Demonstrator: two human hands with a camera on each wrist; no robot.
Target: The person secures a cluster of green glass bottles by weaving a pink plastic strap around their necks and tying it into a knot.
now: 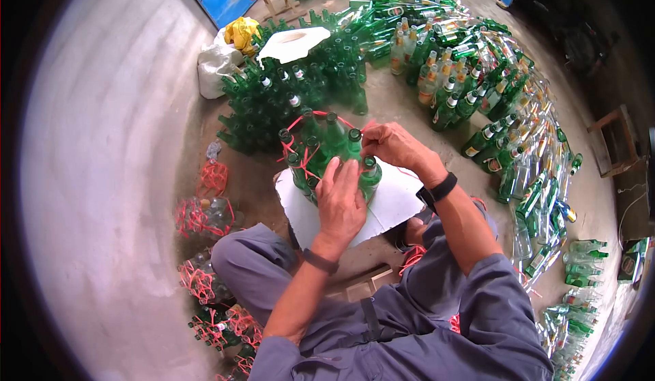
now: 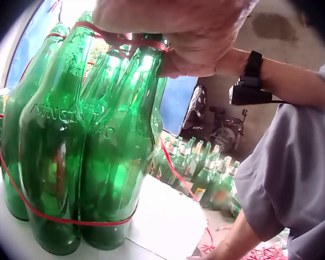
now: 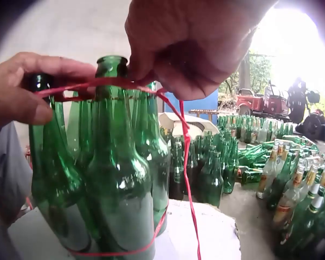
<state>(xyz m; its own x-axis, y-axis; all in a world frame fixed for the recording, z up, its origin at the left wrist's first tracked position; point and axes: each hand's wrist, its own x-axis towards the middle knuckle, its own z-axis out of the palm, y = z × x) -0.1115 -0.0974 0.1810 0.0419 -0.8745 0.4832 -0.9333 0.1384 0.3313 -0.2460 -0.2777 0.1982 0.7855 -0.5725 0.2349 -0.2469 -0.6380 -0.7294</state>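
Observation:
A cluster of green glass bottles (image 1: 327, 152) stands on a white board (image 1: 396, 203) between my knees. Red string (image 3: 187, 162) runs round the bottle necks and round the bases (image 2: 70, 219). My left hand (image 1: 339, 180) lies over the near necks and pinches the string against a neck, which also shows in the right wrist view (image 3: 30, 89). My right hand (image 1: 382, 142) is at the far right of the cluster and pinches the string (image 3: 151, 73) at a neck top; a loose end hangs down from it. The bottles (image 2: 81, 157) look empty.
Loose green bottles (image 1: 477, 74) lie and stand in heaps across the ground behind and to the right. Bundles tied in red string (image 1: 205, 214) sit by my left leg. A grey wall (image 1: 102, 142) rises on the left. White sacks (image 1: 215, 64) and a wooden stool (image 1: 614, 142) stand farther off.

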